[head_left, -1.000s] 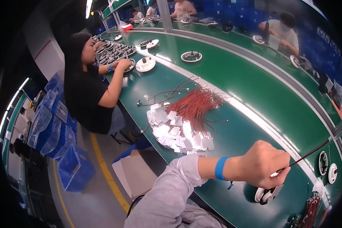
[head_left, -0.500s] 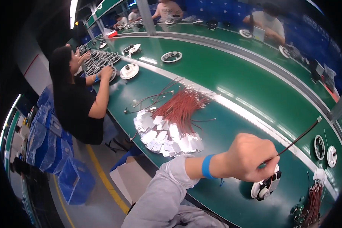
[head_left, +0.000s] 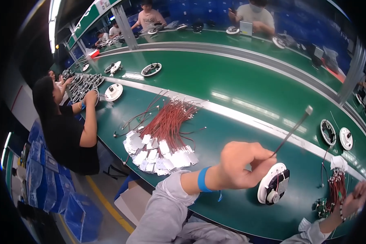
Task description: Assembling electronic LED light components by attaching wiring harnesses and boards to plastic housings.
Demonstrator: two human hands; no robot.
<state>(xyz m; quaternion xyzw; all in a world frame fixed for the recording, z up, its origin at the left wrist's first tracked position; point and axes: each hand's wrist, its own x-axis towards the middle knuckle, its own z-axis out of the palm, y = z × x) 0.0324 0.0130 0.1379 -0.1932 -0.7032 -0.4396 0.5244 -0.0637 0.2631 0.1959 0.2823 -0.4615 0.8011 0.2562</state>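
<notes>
My left hand [head_left: 243, 164], with a blue band at its wrist, is raised over the bench. Thumb and finger pinch a thin dark cable [head_left: 290, 135] that slants up to a small pale connector. Just beyond the fingers, a round white housing [head_left: 269, 185] with a black part and a small round component is tilted on edge. At the right rim, my right hand [head_left: 355, 198], wearing a beaded bracelet, is beside a bundle of red wires [head_left: 336, 183] with small green circuit boards [head_left: 323, 207]. Its fingers are blurred, so their grip is unclear.
Red cables [head_left: 166, 120] with silver-white flat pieces [head_left: 158, 154] lie left on the green bench [head_left: 227, 203]. Beyond the pale rail runs a green surface bearing a ring [head_left: 328, 133] and a white disc [head_left: 346, 138]. A co-worker [head_left: 65, 130] sits left, near blue bins [head_left: 83, 215].
The view has swung right, so the bench things appear further left. My right hand has come in at the right rim. The left hand still pinches the cable, and more of the white housing shows.
</notes>
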